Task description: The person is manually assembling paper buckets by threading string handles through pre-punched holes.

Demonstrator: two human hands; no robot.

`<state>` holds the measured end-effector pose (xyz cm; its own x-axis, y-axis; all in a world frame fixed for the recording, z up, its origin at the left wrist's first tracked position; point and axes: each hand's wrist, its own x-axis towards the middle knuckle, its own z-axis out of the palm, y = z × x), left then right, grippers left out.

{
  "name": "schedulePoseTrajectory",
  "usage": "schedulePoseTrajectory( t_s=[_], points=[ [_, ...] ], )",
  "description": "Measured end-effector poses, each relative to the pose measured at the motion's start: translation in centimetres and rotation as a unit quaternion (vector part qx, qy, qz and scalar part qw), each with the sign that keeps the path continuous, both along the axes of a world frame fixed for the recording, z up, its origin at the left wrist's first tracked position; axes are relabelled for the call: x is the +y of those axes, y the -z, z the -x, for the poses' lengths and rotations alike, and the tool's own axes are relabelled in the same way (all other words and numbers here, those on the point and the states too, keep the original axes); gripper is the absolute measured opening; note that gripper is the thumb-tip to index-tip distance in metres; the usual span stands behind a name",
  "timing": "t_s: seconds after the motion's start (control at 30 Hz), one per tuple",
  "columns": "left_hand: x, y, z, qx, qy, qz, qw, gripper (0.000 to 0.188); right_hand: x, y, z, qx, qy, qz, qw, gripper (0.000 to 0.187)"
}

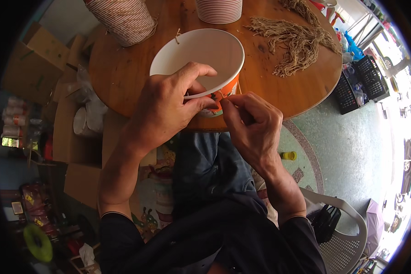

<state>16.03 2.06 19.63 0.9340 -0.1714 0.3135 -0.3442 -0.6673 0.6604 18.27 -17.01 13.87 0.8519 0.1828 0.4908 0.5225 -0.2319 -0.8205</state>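
1 bucket (208,48), at nr edge of 1 tbl (118,86). Beyond: 1 spool (122,22), 1 tub stack (219,10), twine heap (301,43), strands uncountable. 1 knot (177,36) on far rim. L hand (166,98): grips nr rim, thumb outside, index arched over opening. R hand (255,123): curled, thumb + index pinching cord (222,94) by bucket's wall.

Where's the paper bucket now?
Head view, upper centre: the paper bucket is at the near edge of the wooden table, left hand gripping its rim, right hand at its right.
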Motion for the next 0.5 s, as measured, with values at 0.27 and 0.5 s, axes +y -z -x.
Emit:
schedulePoseTrajectory(
  t_s=[0.27, 0.5],
  points=[
    [-0.18, 0.38, 0.02, -0.026, 0.006, -0.023, 0.999, 0.048, -0.01, 0.13, 0.03, 0.010, -0.006, -0.014, 1.000, 0.007],
    [-0.18, 0.32, 0.10, -0.023, 0.007, -0.026, 0.999, 0.046, 0.10, 0.26, 0.03, 0.030, -0.022, -0.023, 0.999, 0.008]
  ],
)
